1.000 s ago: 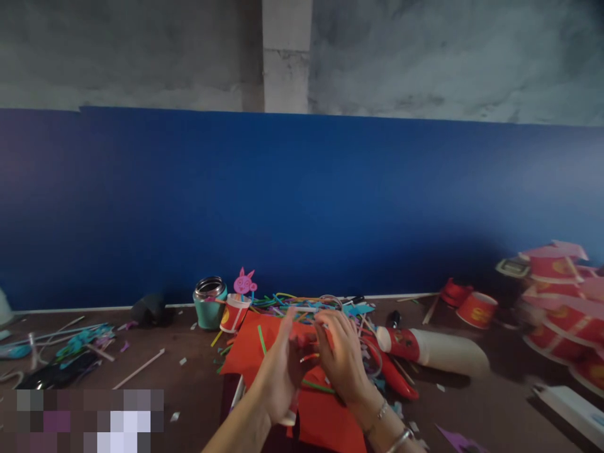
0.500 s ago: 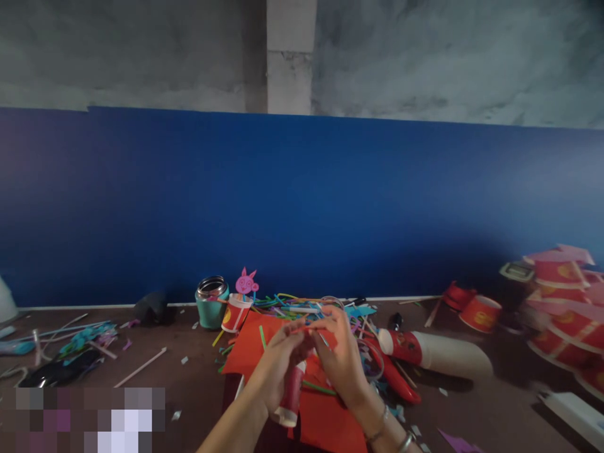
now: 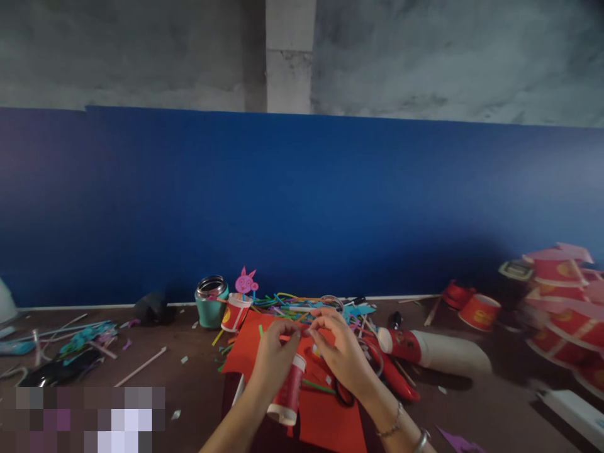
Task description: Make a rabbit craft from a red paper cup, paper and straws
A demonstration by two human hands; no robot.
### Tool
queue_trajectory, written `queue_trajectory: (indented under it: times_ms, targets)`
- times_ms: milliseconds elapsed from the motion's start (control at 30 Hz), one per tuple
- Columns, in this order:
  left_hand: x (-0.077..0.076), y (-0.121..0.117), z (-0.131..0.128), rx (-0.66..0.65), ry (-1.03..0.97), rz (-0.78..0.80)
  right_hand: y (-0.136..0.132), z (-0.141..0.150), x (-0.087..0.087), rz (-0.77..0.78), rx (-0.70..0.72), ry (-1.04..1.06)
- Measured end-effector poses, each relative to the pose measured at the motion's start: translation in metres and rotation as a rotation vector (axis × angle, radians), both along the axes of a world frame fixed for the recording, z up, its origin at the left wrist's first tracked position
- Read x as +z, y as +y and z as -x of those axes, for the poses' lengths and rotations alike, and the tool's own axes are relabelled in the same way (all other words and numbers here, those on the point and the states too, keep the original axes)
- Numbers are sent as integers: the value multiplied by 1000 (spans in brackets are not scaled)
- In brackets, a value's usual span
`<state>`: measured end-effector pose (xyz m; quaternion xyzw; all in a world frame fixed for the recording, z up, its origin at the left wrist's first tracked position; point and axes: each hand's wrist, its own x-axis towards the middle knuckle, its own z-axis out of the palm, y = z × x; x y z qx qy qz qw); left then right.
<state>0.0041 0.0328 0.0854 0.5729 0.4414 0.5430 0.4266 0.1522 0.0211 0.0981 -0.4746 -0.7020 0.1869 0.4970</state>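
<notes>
My left hand (image 3: 276, 355) and my right hand (image 3: 338, 352) meet over red paper sheets (image 3: 330, 425), thumbs and fingers pinched close together. Whatever lies between the fingertips is too small to make out. Below my left hand a red and white paper cup (image 3: 289, 393) lies on its side, partly hidden by the wrist. A dark loop (image 3: 343, 393), perhaps a scissor handle, shows beside my right palm. Green strips and white scraps rest on the red paper.
Behind the hands spreads a heap of coloured pipe cleaners (image 3: 287, 302). A teal jar (image 3: 211, 311) and a cup with a pink animal face (image 3: 236, 313) stand left of it. To the right are stacked cups in a tube (image 3: 448, 352) and a cup tower (image 3: 564, 314).
My fingertips have drawn slightly apart, with my left hand turned more upright and my right hand shifted a little to the right. More of the paper cup and the dark loop shows.
</notes>
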Motion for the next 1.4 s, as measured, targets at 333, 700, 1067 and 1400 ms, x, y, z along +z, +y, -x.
queue_trajectory:
  times_ms: [333,700,1067,1400]
  targets:
    - [-2,-1,0,-24,-11,-64,0,-3,-5,-102,-38,-197]
    - [11,-2,4,-2,11,-58,-7,7,0,-127,-86,-213]
    - [9,-3,6,-111,13,-57,-4,5,6,306,78,179]
    - [14,-2,7,-170,62,-44,-5,3,7,318,156,217]
